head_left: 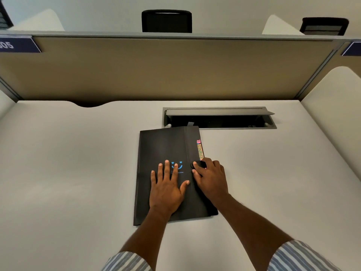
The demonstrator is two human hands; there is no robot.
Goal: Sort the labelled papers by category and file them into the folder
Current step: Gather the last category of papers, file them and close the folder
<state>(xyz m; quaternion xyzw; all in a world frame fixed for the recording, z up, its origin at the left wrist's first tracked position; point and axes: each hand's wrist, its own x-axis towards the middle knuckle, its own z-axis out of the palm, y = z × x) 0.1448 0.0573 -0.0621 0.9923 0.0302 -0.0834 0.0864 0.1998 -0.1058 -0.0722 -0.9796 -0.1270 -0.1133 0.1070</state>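
Centre frame: L hand is lying flat, fingers spread, on black folder on counter; R hand, fingers curled, is pinching clasp below paper labels.

You are facing a pale desk. A beige partition with a grey frame is standing along its far edge. A grey cable hatch is sitting recessed in the desk near the partition, its lid tilting open. A curved cutout is showing at the desk's back edge. A blue plate is hanging at the partition's top left corner. Beyond the partition, a black chair is standing centrally, and a second chair is standing to the right. Soft light is falling evenly.
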